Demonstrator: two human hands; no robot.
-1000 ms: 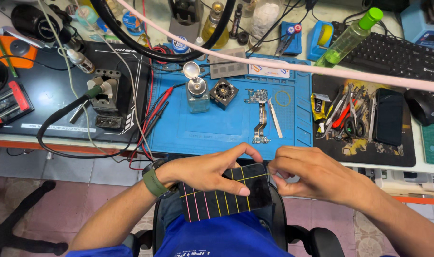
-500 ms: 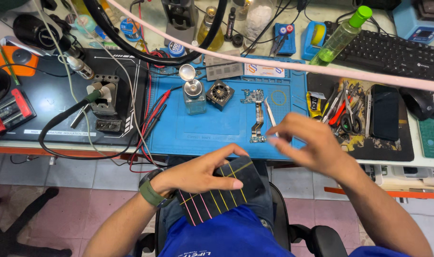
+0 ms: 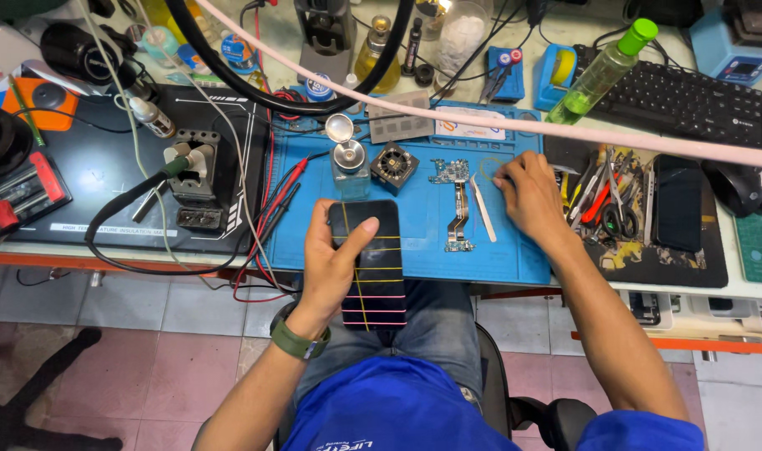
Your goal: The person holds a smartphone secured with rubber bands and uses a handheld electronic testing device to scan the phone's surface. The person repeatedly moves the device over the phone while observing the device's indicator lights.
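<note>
My left hand (image 3: 331, 263) grips a black smartphone (image 3: 372, 263) wrapped in several pink and yellow rubber bands, held over the front edge of the blue work mat (image 3: 414, 242). My right hand (image 3: 533, 196) rests fingers-down on the mat's right part, fingertips next to a loose yellow rubber band (image 3: 491, 167) and a pair of white tweezers (image 3: 483, 209). A small circuit board with a flex cable (image 3: 454, 196) lies just left of the tweezers. Whether the right fingers pinch anything is hidden.
A metal dispenser bottle (image 3: 347, 163) and a small square fan part (image 3: 394, 165) stand on the mat's back. A black mat with a board holder (image 3: 197, 179) and cables is at the left. A tool tray (image 3: 606, 200), second phone (image 3: 677, 203), keyboard (image 3: 690, 96) and green bottle (image 3: 602, 71) are at the right.
My right hand let go of the banded phone and reached forward onto the mat beside the tweezers. My left hand turned the phone upright and lifted it toward the mat's edge.
</note>
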